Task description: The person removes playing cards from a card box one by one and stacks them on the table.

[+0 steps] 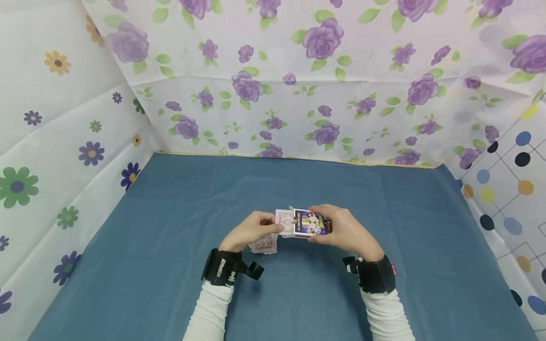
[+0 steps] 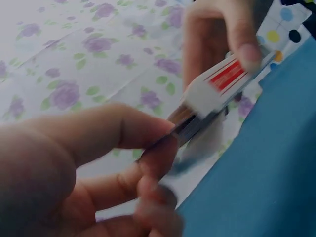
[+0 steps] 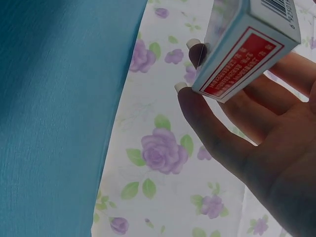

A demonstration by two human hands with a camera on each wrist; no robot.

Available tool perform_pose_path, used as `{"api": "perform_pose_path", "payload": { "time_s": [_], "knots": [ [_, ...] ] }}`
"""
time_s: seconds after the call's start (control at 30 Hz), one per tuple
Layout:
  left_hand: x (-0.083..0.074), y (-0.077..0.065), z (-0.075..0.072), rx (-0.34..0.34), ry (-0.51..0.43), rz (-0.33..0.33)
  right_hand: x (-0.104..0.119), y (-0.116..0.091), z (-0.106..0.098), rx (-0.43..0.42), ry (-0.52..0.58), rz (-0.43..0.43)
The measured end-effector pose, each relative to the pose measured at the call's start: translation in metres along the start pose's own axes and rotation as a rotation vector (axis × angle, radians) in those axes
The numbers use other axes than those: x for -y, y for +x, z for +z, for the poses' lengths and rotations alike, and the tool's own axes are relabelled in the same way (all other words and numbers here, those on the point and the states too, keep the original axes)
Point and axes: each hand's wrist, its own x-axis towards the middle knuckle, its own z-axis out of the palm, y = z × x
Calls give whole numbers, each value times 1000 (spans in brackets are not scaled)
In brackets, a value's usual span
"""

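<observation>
My right hand (image 1: 347, 229) grips a small card box (image 1: 312, 222) with a dark purple picture on its front, thumb on one edge and fingers on the other. Its white side with a red panel faces the right wrist view. From the box's left end sticks out a stack of playing cards (image 1: 285, 219) with patterned backs. My left hand (image 1: 251, 230) pinches these cards between thumb and fingers at the box's mouth. Below them, more playing cards (image 1: 265, 244) lie on the blue cloth, partly hidden by the left hand. In the left wrist view the box (image 2: 217, 89) is blurred.
A blue cloth (image 1: 192, 189) covers the table. Behind it hangs a white sheet with purple roses (image 1: 326, 134). Other patterned sheets stand at the left and right sides. Black bands (image 1: 222, 267) wrap both wrists.
</observation>
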Motion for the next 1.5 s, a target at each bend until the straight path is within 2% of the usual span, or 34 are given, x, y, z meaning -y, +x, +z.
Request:
{"api": "perform_pose_path", "payload": {
  "time_s": [0.17,0.33,0.47,0.63,0.73,0.87,1.0,1.13,1.4,1.5],
  "knots": [
    [3,-4,-13,-4,-37,20,-3,0,-3,-19,-3,2],
    [5,-7,-20,-71,-78,30,-4,0,-4,-23,-3,-10],
    [6,-5,-21,-186,-148,8,-4,-1,-3,-21,-1,-7],
    [10,-1,-23,-391,-235,-8,-4,-2,-4,-18,9,8],
    [17,2,-24,-506,-223,-24,-5,-2,-4,-22,3,12],
    [27,3,-25,-578,-139,-67,-7,-2,-4,-23,-11,11],
    [38,4,-24,-574,-38,-113,-7,-2,-4,-22,-11,11],
    [45,4,-23,-569,76,-128,-7,-2,-4,-21,-4,14],
    [50,4,-17,-630,299,-154,-7,-2,-3,-9,3,15],
    [51,4,-15,-642,350,-161,-7,-2,-3,-4,5,22]
  ]
}}
